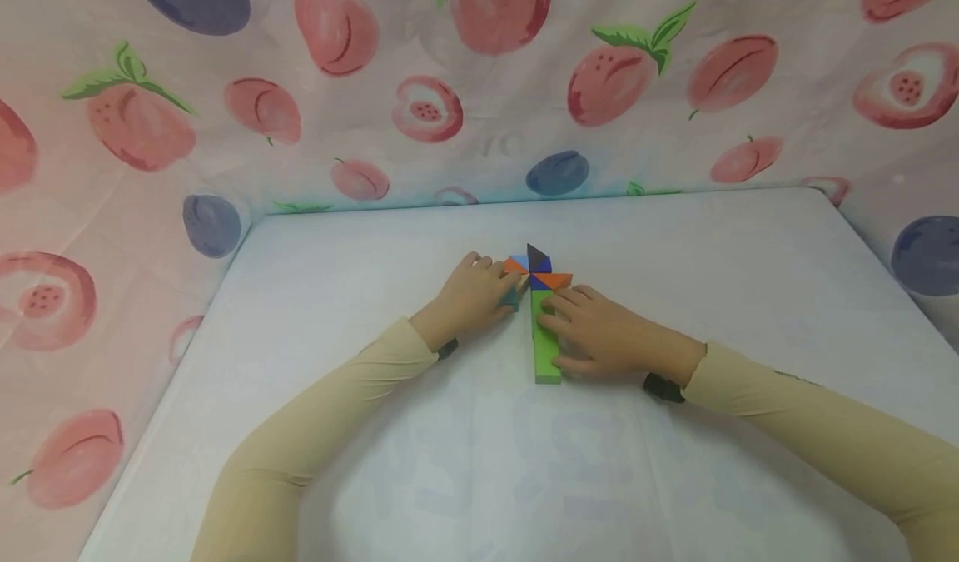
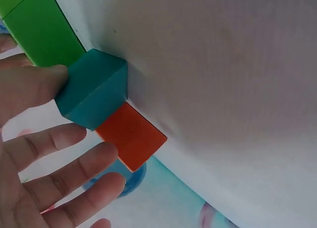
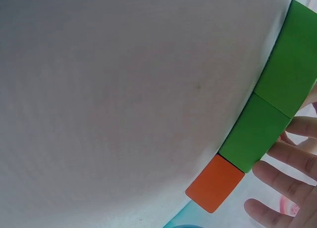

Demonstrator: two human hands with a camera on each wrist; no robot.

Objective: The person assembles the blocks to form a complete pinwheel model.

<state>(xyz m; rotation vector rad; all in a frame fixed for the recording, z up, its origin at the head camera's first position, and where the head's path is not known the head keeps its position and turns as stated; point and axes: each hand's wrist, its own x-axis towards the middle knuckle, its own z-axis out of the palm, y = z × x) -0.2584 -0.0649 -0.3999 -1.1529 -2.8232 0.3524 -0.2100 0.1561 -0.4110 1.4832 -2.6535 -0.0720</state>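
Note:
On the white table lies a windmill-like figure of flat blocks. Its stem is two green blocks (image 1: 547, 354) end to end, and orange (image 1: 554, 281), dark blue and light blue triangular blocks (image 1: 519, 260) fan out at its top. My left hand (image 1: 474, 295) pinches a teal block (image 2: 94, 87) between thumb and index finger at the left of the stem, right beside an orange block (image 2: 132, 136). Its other fingers are spread. My right hand (image 1: 599, 333) rests at the right side of the stem, fingertips on the green blocks (image 3: 255, 131), fingers mostly straight.
A white cloth covers the table (image 1: 464, 462). Behind it and to both sides hangs a curtain (image 1: 494, 137) printed with peaches and dark blue fruit. Dark wrist cameras (image 1: 663, 388) sit under both sleeves.

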